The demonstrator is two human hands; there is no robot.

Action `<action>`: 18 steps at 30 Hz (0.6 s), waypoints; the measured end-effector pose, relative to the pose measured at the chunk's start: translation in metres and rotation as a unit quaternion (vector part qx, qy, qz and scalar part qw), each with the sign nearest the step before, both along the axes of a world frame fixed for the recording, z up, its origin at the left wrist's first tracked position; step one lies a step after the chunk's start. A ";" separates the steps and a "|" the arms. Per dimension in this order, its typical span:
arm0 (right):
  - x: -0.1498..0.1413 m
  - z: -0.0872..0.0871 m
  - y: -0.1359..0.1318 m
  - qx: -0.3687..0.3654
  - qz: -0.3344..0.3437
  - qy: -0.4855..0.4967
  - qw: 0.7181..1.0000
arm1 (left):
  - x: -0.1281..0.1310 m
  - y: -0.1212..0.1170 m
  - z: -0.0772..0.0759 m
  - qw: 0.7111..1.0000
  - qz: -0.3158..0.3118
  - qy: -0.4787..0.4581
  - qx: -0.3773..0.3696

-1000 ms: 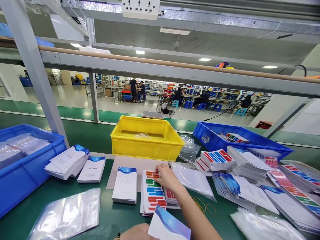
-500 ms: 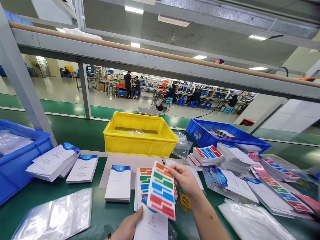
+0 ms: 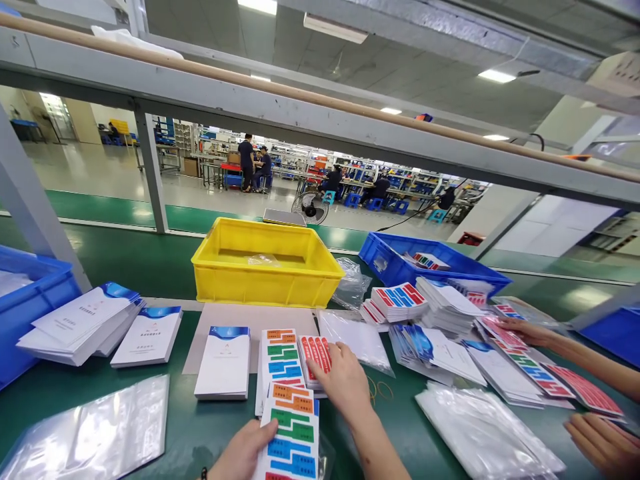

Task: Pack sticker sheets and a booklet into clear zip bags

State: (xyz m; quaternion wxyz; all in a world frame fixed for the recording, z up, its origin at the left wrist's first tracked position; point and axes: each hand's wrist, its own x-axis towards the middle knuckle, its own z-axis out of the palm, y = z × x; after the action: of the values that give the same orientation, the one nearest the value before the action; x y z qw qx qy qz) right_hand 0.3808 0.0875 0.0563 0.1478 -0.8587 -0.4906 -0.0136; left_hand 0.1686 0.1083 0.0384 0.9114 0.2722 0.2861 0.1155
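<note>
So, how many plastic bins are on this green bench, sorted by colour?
Yellow bin: 1
Blue: 3, namely the left bin, the back bin and the right-edge bin, partly out of view
Total: 4

Label sheet (image 3: pixel 290 437): white, printed in orange, green and blue bands, red just showing at the bottom; near six o'clock, face up, leaning slightly right, its left side in my left grip (image 3: pixel 247 448). A sliver of blue shows behind its right edge. Red-label stack (image 3: pixel 311 348): at one o'clock from the sheet, flat on the tabletop (image 3: pixel 193 427), white-edged, several layers thick, partly hidden under my right grip (image 3: pixel 343 380).
</note>
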 end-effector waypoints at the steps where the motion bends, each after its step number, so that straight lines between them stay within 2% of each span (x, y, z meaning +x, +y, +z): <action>1: -0.003 -0.001 0.002 -0.018 -0.004 -0.007 1.000 | 0.000 -0.001 0.000 1.000 -0.002 0.004 0.005; 4: -0.004 -0.001 0.003 -0.070 -0.024 -0.010 0.997 | 0.000 -0.001 0.001 1.000 -0.015 0.021 0.007; 8: 0.012 0.004 -0.001 -0.111 -0.044 -0.004 0.993 | -0.002 -0.002 -0.003 1.000 -0.013 0.028 0.002; 12: 0.018 0.007 -0.003 -0.119 -0.042 -0.010 0.992 | -0.001 -0.004 -0.008 1.000 0.005 0.016 0.005; 18: 0.014 0.008 -0.004 -0.102 -0.052 -0.017 0.993 | -0.001 -0.005 0.001 0.999 0.036 0.036 -0.004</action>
State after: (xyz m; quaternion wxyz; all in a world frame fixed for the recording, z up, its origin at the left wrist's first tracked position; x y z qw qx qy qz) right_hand 0.3949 0.0840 0.0641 0.0506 -0.8933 -0.4465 0.0140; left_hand 0.1676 0.1028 0.0393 0.8970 0.2618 0.3288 0.1368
